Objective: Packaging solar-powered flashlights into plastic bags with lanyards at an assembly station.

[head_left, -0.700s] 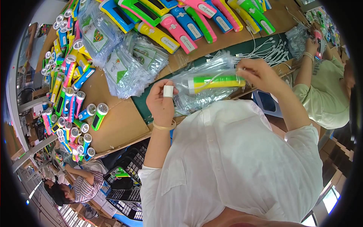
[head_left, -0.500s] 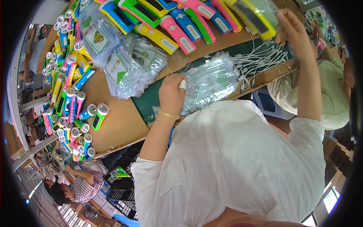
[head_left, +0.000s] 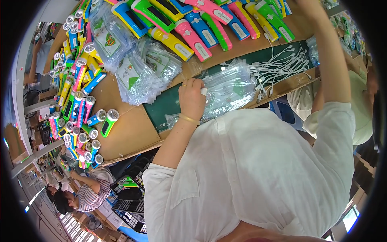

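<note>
My left hand (head_left: 192, 99), with a white wrap on the thumb, has its fingers curled on the left part of a stack of clear plastic bags (head_left: 234, 88) with green-and-white printing. To the right of the stack lies a spread of white charging cables (head_left: 280, 66). My right arm reaches up to the far right; the right hand (head_left: 309, 7) is blurred and cut off by the upper edge, so its fingers and anything in them are hidden. Beyond the bags, a row of colourful flashlights (head_left: 197, 38) lies on the cardboard. Another heap of clear bags (head_left: 135, 74) lies left of my left hand.
A large pile of flashlights (head_left: 74, 101) covers the table's left side. Cardboard (head_left: 125, 139) and a green mat (head_left: 157, 109) cover the tabletop. Black crates (head_left: 131, 205) stand below its front edge. One person (head_left: 93, 191) is at lower left, another (head_left: 360, 101) at right.
My right hand has moved up and away to the far right edge; the bagged yellow flashlight it held is out of sight. My left hand stays on the bag stack.
</note>
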Demonstrator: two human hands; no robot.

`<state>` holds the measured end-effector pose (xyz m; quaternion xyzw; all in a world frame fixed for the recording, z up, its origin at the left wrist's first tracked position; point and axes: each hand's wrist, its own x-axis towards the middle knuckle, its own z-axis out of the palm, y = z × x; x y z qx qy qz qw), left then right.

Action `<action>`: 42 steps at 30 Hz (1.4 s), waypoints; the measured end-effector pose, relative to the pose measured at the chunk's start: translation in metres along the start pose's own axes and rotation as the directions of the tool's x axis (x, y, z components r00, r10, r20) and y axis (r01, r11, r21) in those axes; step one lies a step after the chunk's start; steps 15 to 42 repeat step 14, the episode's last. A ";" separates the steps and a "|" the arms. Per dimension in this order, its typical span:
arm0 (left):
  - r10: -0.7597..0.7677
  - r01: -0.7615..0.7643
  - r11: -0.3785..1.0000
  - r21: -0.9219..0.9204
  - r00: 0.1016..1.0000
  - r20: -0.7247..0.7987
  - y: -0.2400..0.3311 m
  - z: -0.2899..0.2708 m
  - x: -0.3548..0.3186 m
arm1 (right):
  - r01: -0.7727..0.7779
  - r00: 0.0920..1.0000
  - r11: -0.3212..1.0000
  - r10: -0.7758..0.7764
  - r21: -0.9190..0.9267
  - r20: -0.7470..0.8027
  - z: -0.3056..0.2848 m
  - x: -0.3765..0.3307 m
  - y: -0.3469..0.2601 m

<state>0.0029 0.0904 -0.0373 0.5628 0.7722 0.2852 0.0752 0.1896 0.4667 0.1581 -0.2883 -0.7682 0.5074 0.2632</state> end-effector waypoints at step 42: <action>-0.036 0.046 0.949 -0.312 0.999 0.038 -0.006 -0.009 -0.022 | 0.556 0.777 0.720 -0.274 -0.415 0.567 0.245 -0.151 0.080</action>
